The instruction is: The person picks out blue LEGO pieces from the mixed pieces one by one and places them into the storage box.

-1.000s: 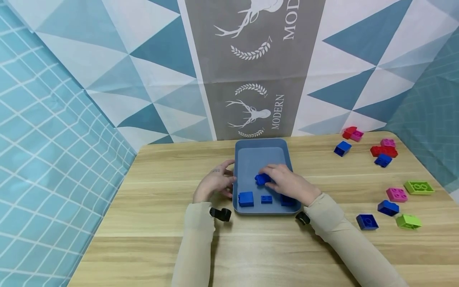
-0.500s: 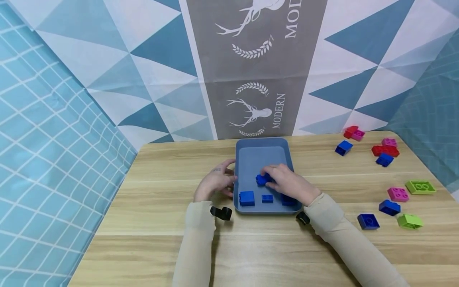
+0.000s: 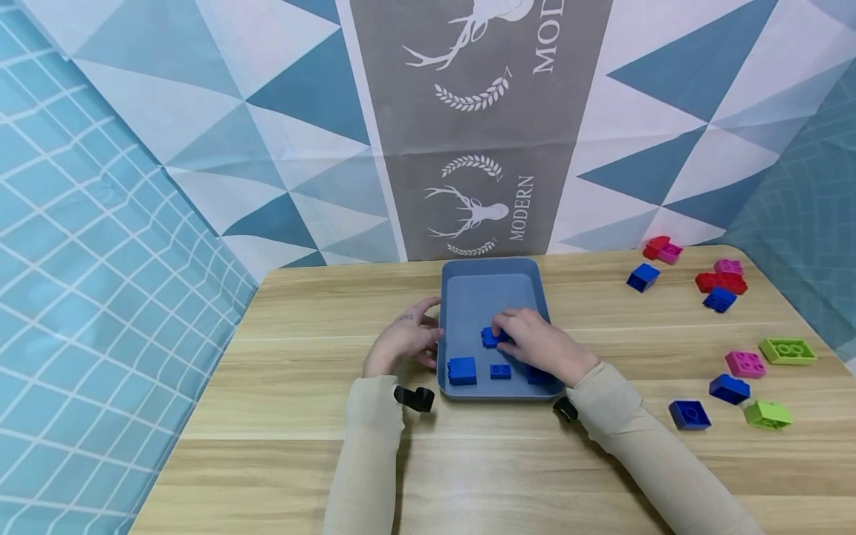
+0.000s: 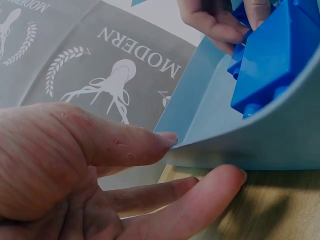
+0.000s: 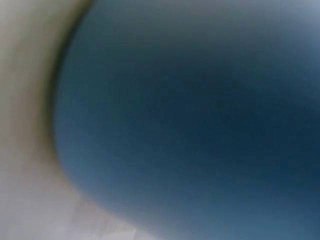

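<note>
A blue-grey tray (image 3: 491,285) lies on the wooden table with several blue toy bricks in it. My right hand (image 3: 535,342) reaches over its right side and pinches a blue brick (image 3: 490,338) near the tray's middle. Close to the front wall sit a larger blue brick (image 3: 462,371), a small blue brick (image 3: 500,371) and another blue brick (image 3: 539,375) partly under the right hand. My left hand (image 3: 403,342) is at the tray's left side; in the left wrist view its thumb touches the rim and the fingers extend below, outside the wall. The right wrist view is blurred, filled by the tray wall.
Loose bricks lie at the right of the table (image 3: 301,416): a blue brick (image 3: 643,277), a red brick (image 3: 721,283), a pink brick (image 3: 745,364), green bricks and more blue ones. A patterned cloth (image 3: 321,96) hangs right behind the table's back edge.
The view has shifted very slightly. My right fingers stay on the blue brick with only a slight movement, and the left hand stays at the tray's side.
</note>
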Motion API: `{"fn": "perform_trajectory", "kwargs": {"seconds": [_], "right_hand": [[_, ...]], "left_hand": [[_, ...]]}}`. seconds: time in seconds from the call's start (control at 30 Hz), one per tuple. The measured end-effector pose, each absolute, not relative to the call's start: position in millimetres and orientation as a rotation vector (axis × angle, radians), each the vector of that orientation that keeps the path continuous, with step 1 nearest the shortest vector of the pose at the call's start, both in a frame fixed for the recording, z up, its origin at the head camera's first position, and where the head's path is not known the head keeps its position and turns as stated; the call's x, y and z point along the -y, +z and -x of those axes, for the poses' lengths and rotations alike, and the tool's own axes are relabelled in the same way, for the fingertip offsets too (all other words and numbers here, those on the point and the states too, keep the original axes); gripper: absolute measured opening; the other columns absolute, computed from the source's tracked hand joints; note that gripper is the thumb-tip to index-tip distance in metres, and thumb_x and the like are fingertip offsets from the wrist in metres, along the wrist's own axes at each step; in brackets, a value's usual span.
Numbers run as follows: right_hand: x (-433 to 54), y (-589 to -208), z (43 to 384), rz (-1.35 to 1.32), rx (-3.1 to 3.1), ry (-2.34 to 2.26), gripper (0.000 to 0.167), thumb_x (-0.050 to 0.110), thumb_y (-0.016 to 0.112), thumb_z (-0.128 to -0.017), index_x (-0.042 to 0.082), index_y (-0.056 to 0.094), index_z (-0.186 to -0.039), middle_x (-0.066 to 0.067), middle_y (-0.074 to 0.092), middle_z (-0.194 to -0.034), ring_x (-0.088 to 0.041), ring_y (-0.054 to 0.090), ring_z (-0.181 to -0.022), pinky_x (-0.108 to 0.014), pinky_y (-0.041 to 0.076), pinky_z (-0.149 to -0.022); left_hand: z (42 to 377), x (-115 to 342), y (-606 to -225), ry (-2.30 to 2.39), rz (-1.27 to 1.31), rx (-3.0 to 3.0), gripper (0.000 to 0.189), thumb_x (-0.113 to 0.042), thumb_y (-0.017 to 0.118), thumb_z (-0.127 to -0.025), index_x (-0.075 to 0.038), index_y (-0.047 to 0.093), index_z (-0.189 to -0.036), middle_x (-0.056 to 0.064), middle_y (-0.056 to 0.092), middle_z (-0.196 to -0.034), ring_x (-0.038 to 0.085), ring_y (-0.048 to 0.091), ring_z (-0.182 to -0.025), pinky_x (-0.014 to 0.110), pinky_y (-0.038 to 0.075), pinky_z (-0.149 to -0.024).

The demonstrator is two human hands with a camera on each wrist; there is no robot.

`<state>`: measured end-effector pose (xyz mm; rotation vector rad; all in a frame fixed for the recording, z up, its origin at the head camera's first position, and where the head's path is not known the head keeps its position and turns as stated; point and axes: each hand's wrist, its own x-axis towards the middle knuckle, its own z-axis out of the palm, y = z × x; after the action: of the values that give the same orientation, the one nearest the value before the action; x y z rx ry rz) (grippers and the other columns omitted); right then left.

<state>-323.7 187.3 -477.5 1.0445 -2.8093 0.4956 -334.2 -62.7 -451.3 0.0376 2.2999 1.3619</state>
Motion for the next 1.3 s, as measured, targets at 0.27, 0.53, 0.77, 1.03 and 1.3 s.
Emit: {"fn": "perform_trajectory", "kwargs": {"seconds": [0.27,0.53,0.77,1.03,1.3], "right_hand": [[-189,-479,324,-1.030,2.800,0.476,0.014,0.006,0.079,-0.088,0.005,0.068,-0.096,-0.007,0.067,-0.093,-0.020,0.065,-0.079,-0.038,0.061,-0.073],[-192,-478,323,-1.004,2.803,0.447,0.016,0.006,0.080,-0.087,0.003,0.070,-0.099,-0.011,0.069,-0.099,-0.024,0.069,-0.084,-0.039,0.062,-0.076],[-198,-466,320,-0.935,2.779,0.544,0.023,0.008,0.079,-0.089,0.002,0.067,-0.109,-0.012,0.065,-0.110,-0.025,0.066,-0.092,-0.042,0.062,-0.083],[-217,-444,318,-0.757,2.875,0.688,0.028,0.011,0.075,-0.093,0.004,0.065,-0.118,-0.014,0.065,-0.118,-0.028,0.064,-0.102,-0.045,0.062,-0.089],[-245,-433,312,-0.649,2.919,0.692,0.028,0.010,0.073,-0.094,0.004,0.066,-0.120,-0.017,0.068,-0.119,-0.032,0.066,-0.103,-0.049,0.062,-0.089]], "left_hand": [[334,63,-452,1.365,-0.043,-2.291,0.066,-0.007,0.058,-0.102,-0.030,0.033,-0.159,0.021,0.047,-0.151,0.026,0.071,-0.082,0.039,0.066,-0.062],[334,61,-453,1.363,-0.057,-2.294,0.067,-0.007,0.058,-0.102,-0.028,0.031,-0.160,0.021,0.046,-0.151,0.025,0.071,-0.082,0.038,0.066,-0.061],[334,63,-454,1.369,-0.063,-2.296,0.067,-0.006,0.058,-0.102,-0.027,0.031,-0.160,0.022,0.046,-0.151,0.025,0.071,-0.081,0.038,0.066,-0.061],[336,63,-456,1.356,-0.066,-2.301,0.066,-0.007,0.057,-0.103,-0.027,0.031,-0.160,0.022,0.046,-0.150,0.026,0.071,-0.082,0.038,0.066,-0.060],[335,64,-455,1.373,-0.064,-2.303,0.067,-0.007,0.058,-0.103,-0.028,0.031,-0.160,0.021,0.046,-0.152,0.027,0.071,-0.086,0.038,0.066,-0.061]]}}
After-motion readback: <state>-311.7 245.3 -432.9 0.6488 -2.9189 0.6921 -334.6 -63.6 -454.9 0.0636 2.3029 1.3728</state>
